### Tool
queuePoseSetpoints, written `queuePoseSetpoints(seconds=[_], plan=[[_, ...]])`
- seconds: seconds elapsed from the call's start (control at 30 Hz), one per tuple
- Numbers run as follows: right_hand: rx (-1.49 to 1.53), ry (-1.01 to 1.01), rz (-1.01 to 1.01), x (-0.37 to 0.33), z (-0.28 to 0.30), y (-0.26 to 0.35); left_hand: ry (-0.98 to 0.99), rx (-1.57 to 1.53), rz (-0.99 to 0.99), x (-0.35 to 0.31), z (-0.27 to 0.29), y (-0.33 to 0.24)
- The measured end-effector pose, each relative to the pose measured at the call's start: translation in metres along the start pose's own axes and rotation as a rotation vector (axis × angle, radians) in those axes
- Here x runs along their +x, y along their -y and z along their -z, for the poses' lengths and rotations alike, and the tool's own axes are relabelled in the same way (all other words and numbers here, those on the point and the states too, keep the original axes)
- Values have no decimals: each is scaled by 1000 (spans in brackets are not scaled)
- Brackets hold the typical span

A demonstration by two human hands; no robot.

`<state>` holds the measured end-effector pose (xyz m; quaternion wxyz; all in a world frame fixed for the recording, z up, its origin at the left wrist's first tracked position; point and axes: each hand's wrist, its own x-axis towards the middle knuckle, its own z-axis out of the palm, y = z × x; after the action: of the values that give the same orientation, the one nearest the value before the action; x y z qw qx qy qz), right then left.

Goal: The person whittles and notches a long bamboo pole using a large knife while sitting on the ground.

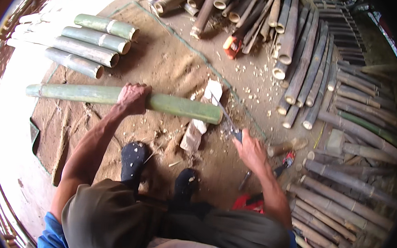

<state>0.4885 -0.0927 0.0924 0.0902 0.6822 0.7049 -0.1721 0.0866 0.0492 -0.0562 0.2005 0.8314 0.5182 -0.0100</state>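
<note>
My left hand is wrapped from above round a long green bamboo pole. The pole lies crosswise in front of me, its right part over a pale wooden block that shows on both sides of it. Just right of the pole's end, my right hand is closed on the dark handle of a thin-bladed tool, which looks like a knife. Its narrow metal blade points up and left past the pole's end, toward a pale chunk at the block's far side. Whether the blade touches anything, I cannot tell.
Several cut green bamboo lengths lie at far left. Dry bamboo poles are stacked at the back and right. An orange object sits by the far stack; a red-and-black tool lies near my right forearm. Chips litter the brown ground sheet.
</note>
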Motion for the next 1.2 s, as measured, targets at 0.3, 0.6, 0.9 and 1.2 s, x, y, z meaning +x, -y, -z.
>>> queuePoseSetpoints(seconds=[0.3,0.6,0.9,1.2], plan=[[166,-236,209,-8,-4,16,36,-18,32,-8,7,-9],[313,-333,271,-5,48,71,-147,5,-15,-17,-14,6],[19,6,45,6,-23,-10,-246,30,-36,-15,-21,-1],[312,-260,211,7,-12,9,-464,81,-96,-28,-34,-9]])
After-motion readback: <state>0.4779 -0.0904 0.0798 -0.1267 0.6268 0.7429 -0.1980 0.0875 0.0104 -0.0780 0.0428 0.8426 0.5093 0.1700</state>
